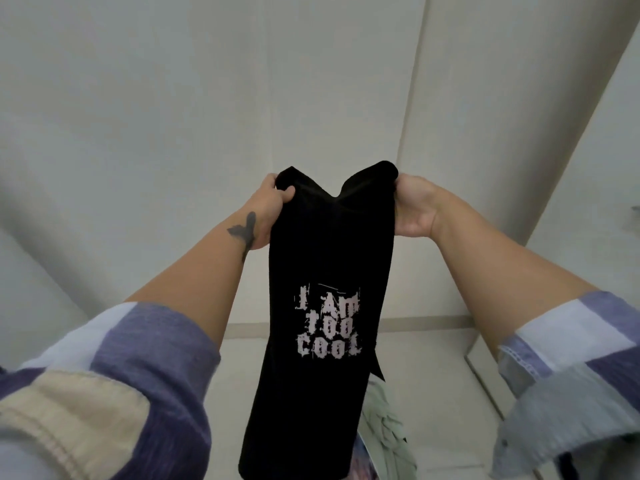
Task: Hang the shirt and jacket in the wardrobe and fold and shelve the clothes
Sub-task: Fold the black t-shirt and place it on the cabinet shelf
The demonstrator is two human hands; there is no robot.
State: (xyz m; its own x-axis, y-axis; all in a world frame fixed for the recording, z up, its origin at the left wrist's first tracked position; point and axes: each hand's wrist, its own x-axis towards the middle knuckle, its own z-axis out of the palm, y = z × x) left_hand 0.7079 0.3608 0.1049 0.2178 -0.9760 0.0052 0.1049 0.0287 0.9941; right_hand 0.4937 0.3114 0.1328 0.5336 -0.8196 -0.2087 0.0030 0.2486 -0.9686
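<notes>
A black T-shirt (pixel 322 258) with the pale print "I AM TOO COOL" hangs lengthwise in front of me, folded into a narrow strip. My left hand (pixel 268 209) grips its top left corner and my right hand (pixel 414 206) grips its top right corner, both held up at chest height. The cloth sags in a V between the two hands. Its lower end drops out of view at the bottom of the frame.
Behind the shirt, a pale green garment (pixel 384 434) lies crumpled on a white surface (pixel 433 393). White wardrobe panels (pixel 207 98) fill the background, and a white vertical panel edge (pixel 571 150) rises at the right.
</notes>
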